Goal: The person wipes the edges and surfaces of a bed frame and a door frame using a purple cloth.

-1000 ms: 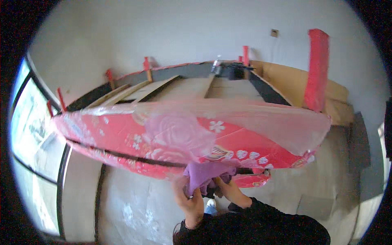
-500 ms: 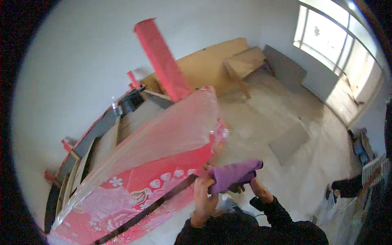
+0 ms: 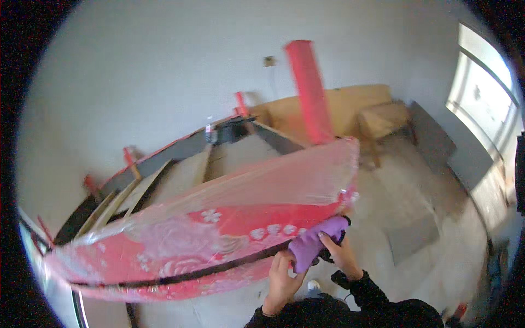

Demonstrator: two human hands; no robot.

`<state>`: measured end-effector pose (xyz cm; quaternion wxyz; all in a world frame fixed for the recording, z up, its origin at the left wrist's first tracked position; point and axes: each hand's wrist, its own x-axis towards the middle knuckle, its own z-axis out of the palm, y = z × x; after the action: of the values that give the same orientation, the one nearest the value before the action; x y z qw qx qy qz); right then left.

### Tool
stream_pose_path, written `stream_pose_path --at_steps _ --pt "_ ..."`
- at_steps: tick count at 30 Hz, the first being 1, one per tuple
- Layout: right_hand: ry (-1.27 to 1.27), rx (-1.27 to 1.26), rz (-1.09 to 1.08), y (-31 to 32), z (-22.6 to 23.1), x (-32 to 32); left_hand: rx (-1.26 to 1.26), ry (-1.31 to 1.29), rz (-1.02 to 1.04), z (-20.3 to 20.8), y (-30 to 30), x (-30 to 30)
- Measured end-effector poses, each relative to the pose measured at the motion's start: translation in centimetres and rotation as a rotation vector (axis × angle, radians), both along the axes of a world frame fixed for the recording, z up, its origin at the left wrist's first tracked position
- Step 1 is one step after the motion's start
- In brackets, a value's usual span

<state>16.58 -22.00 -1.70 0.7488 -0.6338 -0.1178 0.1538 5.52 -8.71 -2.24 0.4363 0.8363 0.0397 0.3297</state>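
Note:
A bundle of purple cloth with a black underside [image 3: 313, 243] is between my hands, just in front of a long frame's near side [image 3: 180, 240]. My left hand [image 3: 283, 280] is closed on the bundle's lower left end. My right hand [image 3: 340, 256] grips it from the right, thumb on top and the other fingers partly hidden beneath. What the cloth covers, if anything, cannot be made out. Red and pink floral covering under clear plastic wraps the frame's side, and a dark strip [image 3: 213, 269] runs along it, ending close to the bundle.
A thick red post [image 3: 309, 90] rises at the frame's far right corner. Inside the frame are wooden crosspieces [image 3: 147, 188], with a plastic bottle [image 3: 209, 131] near the back. Tan boards [image 3: 344, 101] lean against the wall; a flat grey sheet [image 3: 414, 239] lies on the floor.
The view has swung, so the frame and post appear farther right. My right hand has shifted from the bundle's right end onto its upper face; my left hand still holds the other end.

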Motion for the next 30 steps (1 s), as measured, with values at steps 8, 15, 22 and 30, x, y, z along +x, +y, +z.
stream_pose_path --at_steps 8,15,22,30 --pt "0.194 0.059 0.385 7.7 -3.8 -6.5 -0.415 -0.075 0.466 -1.2 3.7 -7.6" --pt "0.114 0.014 0.794 10.9 -4.3 -8.8 -0.846 -0.222 0.58 -1.4 4.6 -12.8" --pt "0.603 0.311 0.641 9.0 -4.9 -7.6 -0.658 -0.104 0.526 0.5 5.0 -9.9" --pt "0.23 0.105 0.005 2.6 -4.8 -3.6 -0.77 0.16 0.151 -4.2 3.1 -0.5"
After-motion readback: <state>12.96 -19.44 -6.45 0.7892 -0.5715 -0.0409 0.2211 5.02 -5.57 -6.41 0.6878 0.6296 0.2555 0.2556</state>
